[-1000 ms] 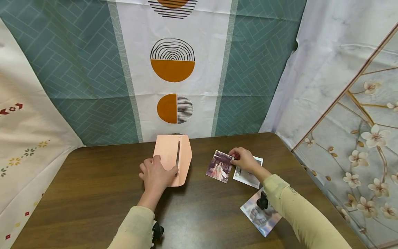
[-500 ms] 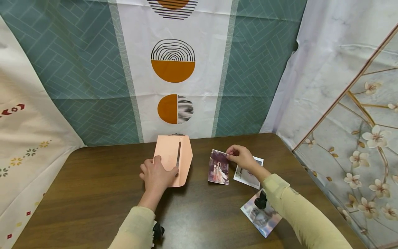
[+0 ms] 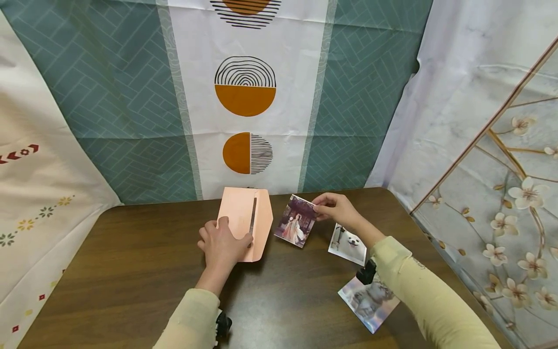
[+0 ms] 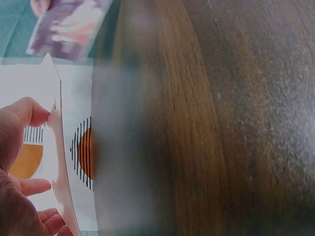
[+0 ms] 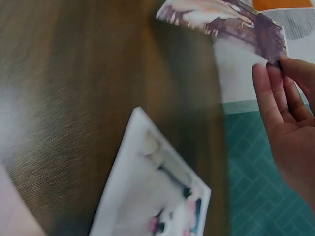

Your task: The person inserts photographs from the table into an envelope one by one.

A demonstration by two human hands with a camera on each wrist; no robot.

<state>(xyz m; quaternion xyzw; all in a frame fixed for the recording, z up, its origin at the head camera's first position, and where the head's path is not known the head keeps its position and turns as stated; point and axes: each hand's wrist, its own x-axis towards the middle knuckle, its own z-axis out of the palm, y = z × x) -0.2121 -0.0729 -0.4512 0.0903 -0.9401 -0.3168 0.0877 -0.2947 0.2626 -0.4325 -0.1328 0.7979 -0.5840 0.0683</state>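
A pale pink envelope (image 3: 235, 206) lies on the table's left half near the back, with its flap to the right and a dark slit gaping along the flap's base. My left hand (image 3: 224, 246) grips its near part, fingers bent over the paper and thumb at the slit. To the right, my right hand (image 3: 340, 211) pinches a photo card (image 3: 296, 223) by its upper right corner, between thumb and fingertips. The card pictures a figure in a pale, flowing robe against dark purple. It is tilted up, close to the envelope's flap.
A white-bordered dog photo (image 3: 348, 247) lies under the right wrist. Nearer, a shiny pastel card (image 3: 369, 304) is partly covered by the right sleeve. Behind the brown wooden table (image 3: 131, 271) hangs a patterned curtain (image 3: 357, 97).
My right hand has shifted the robe-figure card left and slightly back toward the envelope, turning it on the way. More of the dog photo now shows. My left hand stays on the envelope.
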